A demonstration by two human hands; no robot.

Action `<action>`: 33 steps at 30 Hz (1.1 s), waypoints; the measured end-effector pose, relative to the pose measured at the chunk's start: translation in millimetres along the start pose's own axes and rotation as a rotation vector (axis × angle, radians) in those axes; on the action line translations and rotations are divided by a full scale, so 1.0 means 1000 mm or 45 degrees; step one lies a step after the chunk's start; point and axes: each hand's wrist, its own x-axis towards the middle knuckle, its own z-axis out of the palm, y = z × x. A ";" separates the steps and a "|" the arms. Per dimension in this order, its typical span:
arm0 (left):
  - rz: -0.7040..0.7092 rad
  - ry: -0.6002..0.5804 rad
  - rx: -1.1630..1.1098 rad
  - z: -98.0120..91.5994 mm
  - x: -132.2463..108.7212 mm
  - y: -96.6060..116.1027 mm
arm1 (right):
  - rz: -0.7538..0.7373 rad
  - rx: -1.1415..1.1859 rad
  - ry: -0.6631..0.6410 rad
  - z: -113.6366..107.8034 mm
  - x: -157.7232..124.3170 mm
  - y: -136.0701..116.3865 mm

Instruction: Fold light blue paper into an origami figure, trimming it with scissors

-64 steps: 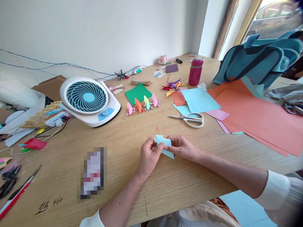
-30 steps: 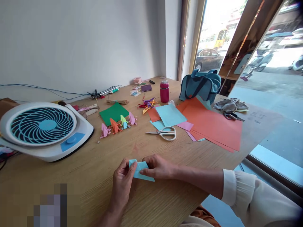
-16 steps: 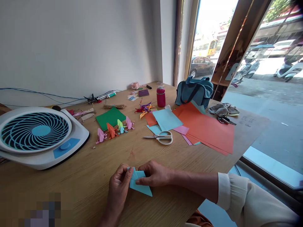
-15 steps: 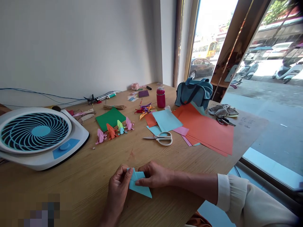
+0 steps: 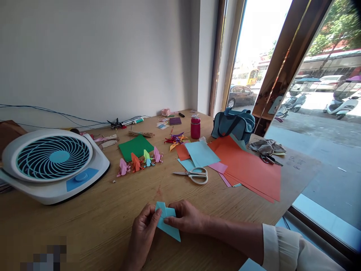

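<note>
A folded piece of light blue paper [image 5: 170, 230] is held between my two hands above the front of the table, its pointed end toward me. My left hand [image 5: 145, 227] pinches its left side, thumb on top. On the right side my right hand [image 5: 187, 217] grips it, thumb lying across the folds and fingers behind, partly hidden. Beyond my hands lie white-handled scissors [image 5: 197, 175]. Past the scissors is a flat light blue sheet [image 5: 202, 153]. Folded paper figures in pink, orange [image 5: 137, 162] and green-blue stand in a row farther left.
A white fan [image 5: 56, 162] takes up the left side. Behind the figures lies green paper [image 5: 135, 146]. Large orange sheets [image 5: 251, 169], a blue bag [image 5: 234, 124], a red bottle [image 5: 195, 128] and keys [image 5: 269, 159] occupy the right. A window [image 5: 310, 113] borders the table's right edge.
The view has shifted slightly, so the table's things appear a little lower and mostly farther right. Both hands still hold the blue paper, with my left fingers slightly lower along its edge.
</note>
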 end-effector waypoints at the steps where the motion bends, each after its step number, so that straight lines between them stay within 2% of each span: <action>1: 0.012 0.005 -0.009 0.000 0.000 -0.001 | -0.003 0.000 -0.004 0.000 0.000 0.000; 7: 0.033 0.057 -0.013 0.001 0.000 -0.004 | -0.023 0.026 -0.057 -0.001 0.000 -0.003; 15: 0.126 0.142 -0.008 -0.001 0.000 -0.007 | -0.024 -0.059 -0.032 -0.002 -0.001 0.001; 18: 0.074 0.151 -0.025 -0.002 -0.001 -0.006 | -0.019 -0.052 -0.036 -0.002 -0.001 -0.001; 22: -0.086 0.178 -0.101 -0.001 -0.001 0.002 | -0.018 0.012 -0.017 -0.002 0.000 -0.001; 24: -0.151 0.145 -0.106 0.000 0.000 0.007 | -0.010 0.043 0.030 -0.002 0.001 0.001; 27: -0.149 0.054 -0.062 0.003 0.002 0.007 | -0.015 0.073 0.077 -0.002 0.002 0.004; 33: -0.067 -0.009 -0.061 0.001 0.006 -0.010 | -0.021 0.031 0.025 -0.002 0.002 0.001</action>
